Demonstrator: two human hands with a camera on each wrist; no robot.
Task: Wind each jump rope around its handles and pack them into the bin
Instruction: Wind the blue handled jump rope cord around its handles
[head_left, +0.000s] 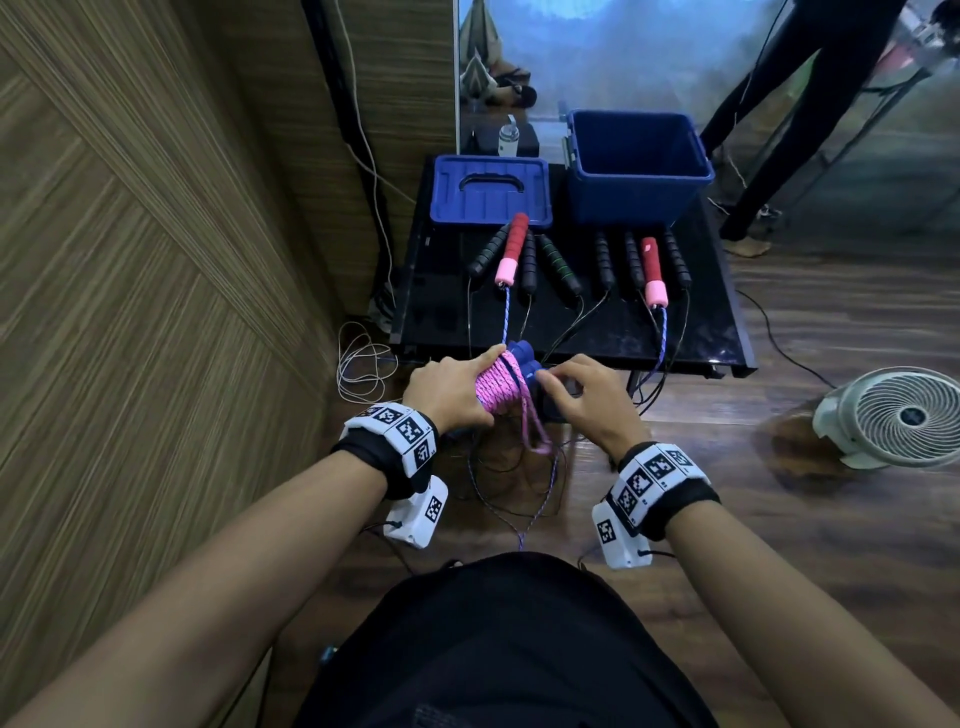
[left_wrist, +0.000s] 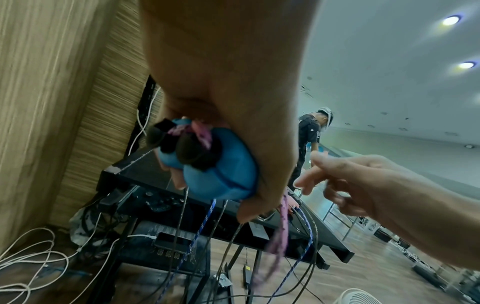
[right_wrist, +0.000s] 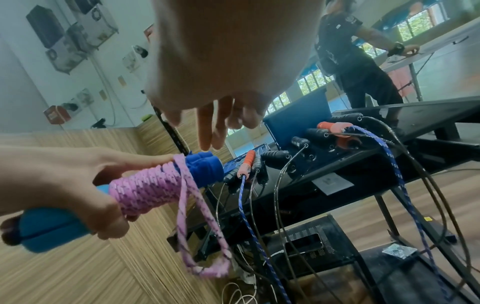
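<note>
One bundle was in hand: the left hand (head_left: 451, 389) was clamped round the blue handles (right_wrist: 207, 167), fingers curled over the pink rope (right_wrist: 145, 192) wound tight on them. The right hand (head_left: 587, 397) sat just beside the handle tips, fingers relaxed and spread, gripping nothing that the right wrist view showed. A loose pink loop (right_wrist: 205, 246) hung free below the coil, not yet tucked.

Risks, as a guess: that loop was untied, so if the left hand eased its grip the last turns could slip and the coil unwind. The loop dangled among the hanging cords of the other ropes, near the blue-white rope (head_left: 506, 317), and could snag one and drag its handles off the worktop (head_left: 717, 332). Blur on the loop suggested it was swinging, so the right hand could miss it.

Position: the bundle sat between both hands, in front of the worktop's near edge, above the floor. The remaining ropes' handles lay in a row on the worktop, unwound. The blue bin (head_left: 639, 166) stood at the far right of the worktop, well apart from the bundle, its lid (head_left: 491, 189) beside it.
</note>
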